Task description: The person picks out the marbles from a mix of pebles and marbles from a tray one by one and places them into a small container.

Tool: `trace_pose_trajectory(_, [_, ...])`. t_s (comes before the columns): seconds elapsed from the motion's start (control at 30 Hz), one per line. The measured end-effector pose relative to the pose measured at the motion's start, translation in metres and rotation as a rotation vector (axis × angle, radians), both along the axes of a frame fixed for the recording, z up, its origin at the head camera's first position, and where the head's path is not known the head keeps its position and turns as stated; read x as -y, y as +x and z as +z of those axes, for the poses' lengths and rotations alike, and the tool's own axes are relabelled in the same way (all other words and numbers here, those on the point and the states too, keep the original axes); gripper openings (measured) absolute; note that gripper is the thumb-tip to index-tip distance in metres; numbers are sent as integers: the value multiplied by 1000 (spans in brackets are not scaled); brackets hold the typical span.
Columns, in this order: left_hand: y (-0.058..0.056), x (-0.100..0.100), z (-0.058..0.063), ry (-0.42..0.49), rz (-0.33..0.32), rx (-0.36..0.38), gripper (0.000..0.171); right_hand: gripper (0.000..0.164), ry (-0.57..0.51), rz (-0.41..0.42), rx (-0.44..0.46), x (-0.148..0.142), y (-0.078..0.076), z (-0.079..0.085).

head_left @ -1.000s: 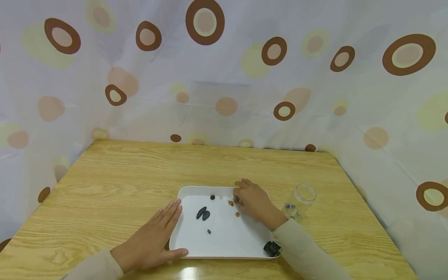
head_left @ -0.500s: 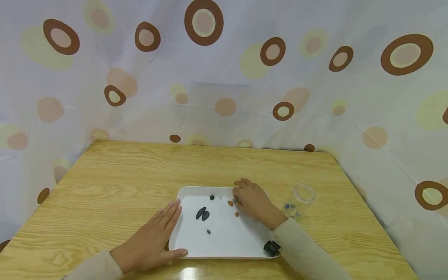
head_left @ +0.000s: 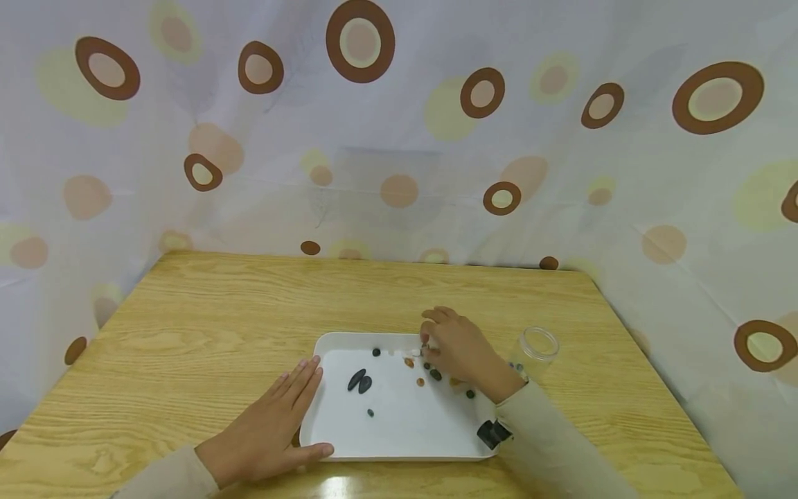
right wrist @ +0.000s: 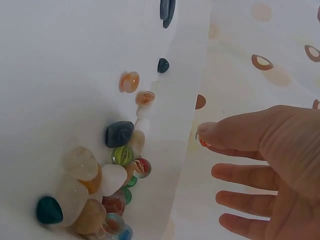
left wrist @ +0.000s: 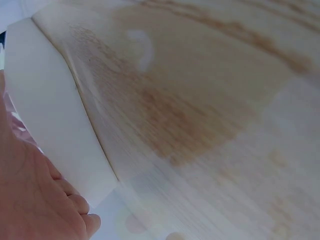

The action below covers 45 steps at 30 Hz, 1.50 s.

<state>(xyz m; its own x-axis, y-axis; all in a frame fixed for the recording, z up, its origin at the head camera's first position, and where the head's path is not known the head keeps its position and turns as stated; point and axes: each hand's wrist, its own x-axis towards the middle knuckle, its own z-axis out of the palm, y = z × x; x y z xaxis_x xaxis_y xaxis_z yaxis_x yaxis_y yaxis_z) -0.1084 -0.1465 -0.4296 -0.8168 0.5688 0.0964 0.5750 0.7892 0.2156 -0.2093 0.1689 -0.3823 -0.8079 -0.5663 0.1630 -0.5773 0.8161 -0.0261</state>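
Observation:
My left hand (head_left: 264, 430) lies with straight fingers along the left side of a white tray (head_left: 405, 436), thumb at its near corner. In the left wrist view its fingers reach the tray wall (left wrist: 55, 105). Over the tray's far right edge, my right hand (head_left: 464, 352) pinches a small glass marble (right wrist: 202, 142) with orange-red colour between thumb and index finger; the other fingers are extended. Below it in the right wrist view lies a cluster of polished stones (right wrist: 82, 162) and marbles, including a green-striped marble (right wrist: 121, 155). The forearm partly hides the tray's right side.
A clear open jar (head_left: 539, 346) stands right of the tray, several blue marbles in it, partly behind the right forearm. Long dark stones (head_left: 356, 379) and orange stones (head_left: 409, 362) lie spread in the tray. Wooden table (head_left: 237, 305); patterned cloth (head_left: 399, 229) behind and at the sides.
My right hand has lifted and shifted right from the tray's far right area, now with the marble pinched. Stones previously hidden under it show. The left hand has not moved.

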Motion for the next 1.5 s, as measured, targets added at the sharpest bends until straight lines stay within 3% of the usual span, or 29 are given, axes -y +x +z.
trace_pose_trajectory(0.3, [0,1,-2,-2,6,9,102,9,-22,-41,23,-6,8,12])
trace_pose_trajectory(0.63, [-1,3,-5,-9,10,5,102,11,-36,-52,-26,-23,19,28])
trace_pose_trajectory(0.93, [-1,2,-5,6,2,-2,101,11,-63,-91,-67,-55,32,43])
trace_pose_trajectory(1.23, [-1,1,-2,6,5,27,101,10,-168,-175,-126,-103,48,65])
trace_pose_trajectory(1.5, [-1,1,-2,6,10,24,101,13,-186,-208,-141,-132,54,57])
